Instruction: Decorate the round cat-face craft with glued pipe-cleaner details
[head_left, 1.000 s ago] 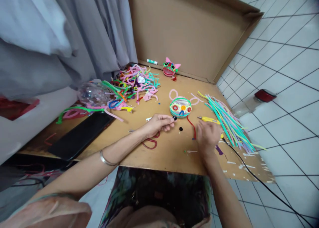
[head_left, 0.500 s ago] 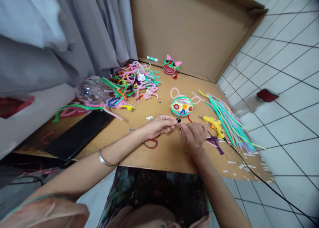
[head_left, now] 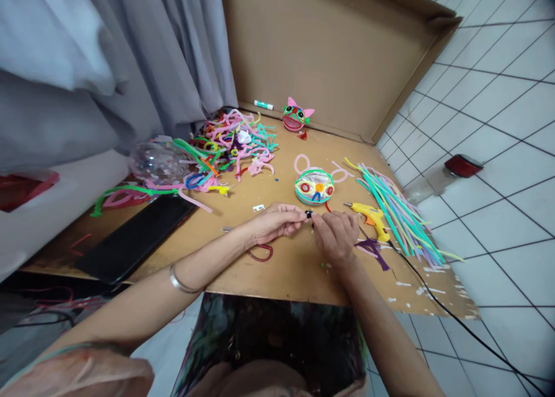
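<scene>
My left hand (head_left: 273, 222) and my right hand (head_left: 336, 235) meet fingertip to fingertip over the cardboard work surface (head_left: 295, 264). Between them they pinch a small black bead (head_left: 308, 214). Just beyond the fingers lies a round pipe-cleaner face (head_left: 314, 185) with pink loop ears. A yellow glue gun (head_left: 370, 216) lies to the right of my right hand, its black cord trailing off the board.
A bundle of straight pastel pipe cleaners (head_left: 396, 212) lies at the right. A tangled heap of coloured pipe cleaners (head_left: 225, 151) and a clear plastic bag (head_left: 158, 161) sit at the left, by a black flat device (head_left: 134, 238). A finished pink-eared figure (head_left: 296, 117) stands at the back.
My right hand left the glue gun and moved left to meet my left hand at the black bead. The glue gun now lies uncovered on the board.
</scene>
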`<state>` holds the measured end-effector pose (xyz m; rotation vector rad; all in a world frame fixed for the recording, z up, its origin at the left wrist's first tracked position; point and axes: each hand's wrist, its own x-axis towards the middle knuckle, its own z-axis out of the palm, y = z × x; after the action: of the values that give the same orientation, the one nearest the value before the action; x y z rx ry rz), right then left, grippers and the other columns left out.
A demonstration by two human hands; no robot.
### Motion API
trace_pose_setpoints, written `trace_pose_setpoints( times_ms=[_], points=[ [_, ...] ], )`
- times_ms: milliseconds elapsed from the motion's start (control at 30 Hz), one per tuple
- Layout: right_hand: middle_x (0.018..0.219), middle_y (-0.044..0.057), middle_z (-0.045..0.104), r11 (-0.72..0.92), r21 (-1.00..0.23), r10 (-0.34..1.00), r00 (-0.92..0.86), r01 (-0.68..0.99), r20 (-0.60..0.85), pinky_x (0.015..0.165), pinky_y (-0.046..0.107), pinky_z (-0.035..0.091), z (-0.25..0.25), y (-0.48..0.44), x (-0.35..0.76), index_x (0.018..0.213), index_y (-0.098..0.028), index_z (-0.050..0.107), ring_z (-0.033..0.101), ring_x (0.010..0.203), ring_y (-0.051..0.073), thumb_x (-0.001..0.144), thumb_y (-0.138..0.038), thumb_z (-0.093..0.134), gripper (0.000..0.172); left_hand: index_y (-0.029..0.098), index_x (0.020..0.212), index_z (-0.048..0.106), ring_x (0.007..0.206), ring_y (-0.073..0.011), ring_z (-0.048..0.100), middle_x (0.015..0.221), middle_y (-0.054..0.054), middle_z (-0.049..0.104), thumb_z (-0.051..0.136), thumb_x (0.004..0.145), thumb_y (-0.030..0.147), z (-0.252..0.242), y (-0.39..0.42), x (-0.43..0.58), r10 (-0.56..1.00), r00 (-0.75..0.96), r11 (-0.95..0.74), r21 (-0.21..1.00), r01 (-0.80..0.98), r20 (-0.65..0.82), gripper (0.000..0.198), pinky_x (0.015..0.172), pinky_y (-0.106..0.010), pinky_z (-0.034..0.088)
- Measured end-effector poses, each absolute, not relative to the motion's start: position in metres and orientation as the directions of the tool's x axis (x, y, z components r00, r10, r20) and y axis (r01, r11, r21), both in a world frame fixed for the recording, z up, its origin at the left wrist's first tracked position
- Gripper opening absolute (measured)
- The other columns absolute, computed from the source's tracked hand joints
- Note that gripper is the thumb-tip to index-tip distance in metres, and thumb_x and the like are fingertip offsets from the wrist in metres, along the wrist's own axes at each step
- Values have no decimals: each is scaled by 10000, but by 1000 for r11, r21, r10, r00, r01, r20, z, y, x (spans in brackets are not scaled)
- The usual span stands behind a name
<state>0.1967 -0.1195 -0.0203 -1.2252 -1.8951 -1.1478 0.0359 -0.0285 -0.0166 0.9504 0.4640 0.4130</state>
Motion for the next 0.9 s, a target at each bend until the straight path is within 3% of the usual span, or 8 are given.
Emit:
trace_pose_setpoints(
  times_ms=[167, 267, 333, 433, 533, 600, 733, 900],
  points=[
    [777, 20, 658, 245, 301, 450, -384, 921, 806, 759, 295, 353, -24, -116, 200, 928, -221, 664, 589, 794, 117, 892, -167, 572, 113, 102, 663, 684, 489, -31, 415, 548, 14, 522, 827, 569, 341, -14, -29, 36, 541, 818, 514, 846, -140, -194, 294, 460, -163, 281],
    [775, 22, 652, 255, 198, 461, -299, 947, 836, 737, 293, 367, -23, -114, 201, 903, -219, 670, 577, 751, 118, 888, -175, 569, 111, 103, 701, 694, 494, -33, 419, 574, 7, 541, 834, 562, 404, -12, -31, 34, 550, 814, 494, 859, -133, -190, 360, 473, -172, 292],
    [773, 28, 645, 241, 42, 478, -156, 970, 865, 725, 292, 391, -17, -110, 204, 869, -214, 673, 576, 737, 129, 883, -193, 563, 113, 111, 715, 694, 487, -39, 414, 577, 4, 546, 814, 576, 473, -12, -30, 34, 576, 799, 438, 891, -122, -174, 406, 472, -185, 290],
    [764, 33, 620, 217, -332, 495, 190, 918, 848, 702, 292, 434, -3, -98, 217, 806, -198, 667, 565, 722, 144, 864, -267, 558, 141, 133, 685, 667, 494, -55, 405, 575, 6, 539, 770, 603, 524, -12, -23, 35, 735, 672, 257, 954, -154, -90, 412, 476, -200, 300],
    [709, 7, 597, 254, -708, 543, 509, 659, 668, 648, 279, 435, 9, -83, 237, 736, -184, 644, 528, 660, 132, 777, -345, 598, 172, 161, 697, 616, 570, -71, 444, 656, 5, 562, 737, 632, 462, -8, -9, 40, 920, 392, 105, 959, -264, 7, 331, 528, -193, 349],
    [639, -17, 575, 282, -868, 637, 597, 409, 488, 613, 264, 415, 12, -76, 247, 677, -178, 620, 491, 599, 113, 695, -352, 635, 175, 180, 775, 596, 644, -77, 491, 763, 4, 594, 704, 653, 405, -3, 2, 46, 971, 240, 108, 935, -338, -26, 278, 572, -182, 375],
    [560, -36, 560, 233, -965, 765, 590, 121, 259, 610, 254, 400, 7, -73, 255, 596, -173, 626, 467, 563, 94, 577, -302, 670, 138, 204, 896, 583, 833, -109, 562, 966, -13, 629, 658, 675, 378, -3, 20, 62, 986, 140, 129, 933, -337, -86, 291, 644, -195, 397],
    [575, -21, 601, 112, -991, 820, 556, 78, 137, 609, 249, 375, -1, -76, 254, 586, -163, 666, 472, 568, 91, 528, -306, 671, 154, 223, 975, 587, 1110, -174, 538, 1191, -29, 609, 610, 728, 447, -24, 25, 79, 974, 216, 114, 964, -240, -61, 334, 790, -249, 418]
  ],
)
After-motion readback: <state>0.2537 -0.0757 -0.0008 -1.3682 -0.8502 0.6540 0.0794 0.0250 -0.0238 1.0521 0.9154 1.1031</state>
